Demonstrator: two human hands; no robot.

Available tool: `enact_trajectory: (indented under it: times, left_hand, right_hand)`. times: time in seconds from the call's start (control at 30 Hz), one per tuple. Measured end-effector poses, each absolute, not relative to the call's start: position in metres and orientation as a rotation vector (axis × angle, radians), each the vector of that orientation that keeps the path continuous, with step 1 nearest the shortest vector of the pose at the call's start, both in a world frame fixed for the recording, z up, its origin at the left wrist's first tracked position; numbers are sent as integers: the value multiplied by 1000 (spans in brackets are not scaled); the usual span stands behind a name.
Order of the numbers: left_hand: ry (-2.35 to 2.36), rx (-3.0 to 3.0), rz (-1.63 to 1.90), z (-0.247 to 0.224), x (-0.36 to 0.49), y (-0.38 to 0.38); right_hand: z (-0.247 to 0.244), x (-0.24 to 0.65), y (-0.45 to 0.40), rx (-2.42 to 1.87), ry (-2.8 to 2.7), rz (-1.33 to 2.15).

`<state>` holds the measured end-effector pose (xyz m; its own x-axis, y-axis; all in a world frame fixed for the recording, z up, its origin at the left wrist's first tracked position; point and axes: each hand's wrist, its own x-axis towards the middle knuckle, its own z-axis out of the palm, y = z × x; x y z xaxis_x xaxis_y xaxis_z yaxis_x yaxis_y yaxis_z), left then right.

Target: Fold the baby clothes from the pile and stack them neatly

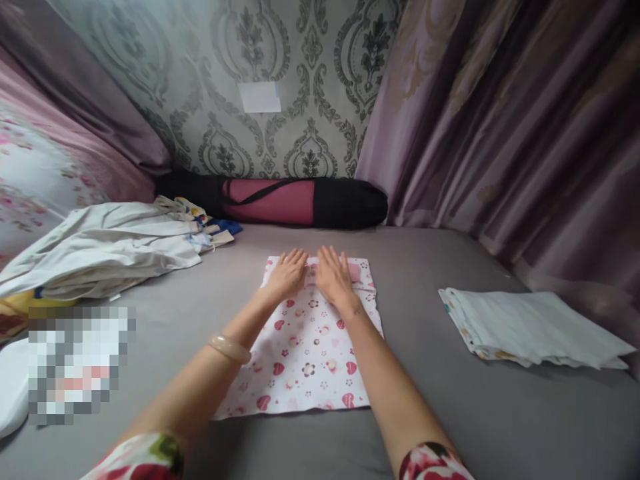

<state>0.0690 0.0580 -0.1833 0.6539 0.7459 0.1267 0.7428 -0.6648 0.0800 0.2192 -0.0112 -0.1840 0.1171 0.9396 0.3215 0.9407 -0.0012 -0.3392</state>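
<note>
A white cloth (313, 353) printed with red hearts and small flowers lies flat on a grey bed sheet (420, 413). My left hand (289, 272) rests palm down near the cloth's far left corner, its fingers stretched out. My right hand (334, 275) lies flat beside it, a little to the right, fingers extended on the far end of the cloth. A pink patch (355, 272) on the cloth shows at the right hand's edge. Neither hand grips anything. A pale bangle (229, 349) circles my left wrist.
Folded white cloths (530, 327) lie to the right. Rumpled garments (135, 227) are heaped at the left. A black and maroon roll bag (270, 201) lies along the wall, between purple curtains (500, 120). A blurred-out item (80, 363) sits at the near left.
</note>
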Motion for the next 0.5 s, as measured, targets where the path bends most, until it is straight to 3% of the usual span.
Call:
enact_trajectory:
  times: [0.27,0.5]
  left_hand:
    - [1373,2739,262,-219,80,51]
    - [1361,2701,240,-216,79,51]
  right_hand:
    - [-208,210,-13,-2041,-1974,166]
    - [-206,209,-12,-2071,-1974,191]
